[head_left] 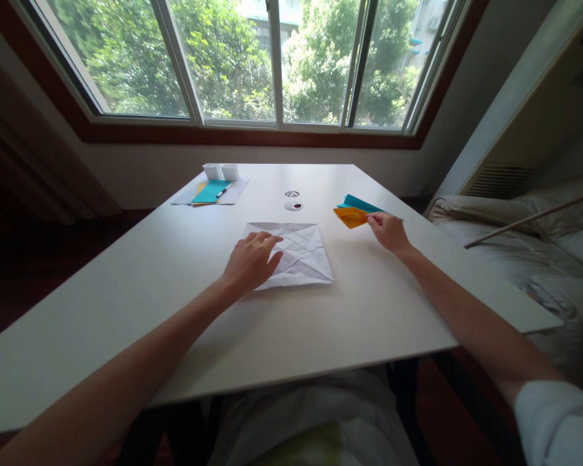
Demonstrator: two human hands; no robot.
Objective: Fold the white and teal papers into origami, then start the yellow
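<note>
A: Quick status. Left hand [251, 260]?

B: Flat, fingers spread, palm down on the near-left part of the creased white sheet [296, 254]. Pressing, not gripping. The sheet lies mid-table [126, 304], unfolded, full of crease lines.

A: Right hand [389, 231]?

B: Fingers pinched on the near-right corner of the orange paper [351, 217], out on the right side of the table. A teal paper [358, 204] lies just behind it, touching or overlapping; can't tell which.

A: How far along?

B: My read: the white sheet is pre-creased and opened back out, no final shape yet. The coloured pieces look partly folded, but too small to tell how far. So most of the folding is left.

A: Anything else on the table?

B: Far left: a stack of sheets with a teal one on top [210, 191], a pen [221, 191] beside it, two small white boxes [221, 171] behind. A cable hole [293, 206] past the white sheet.
</note>
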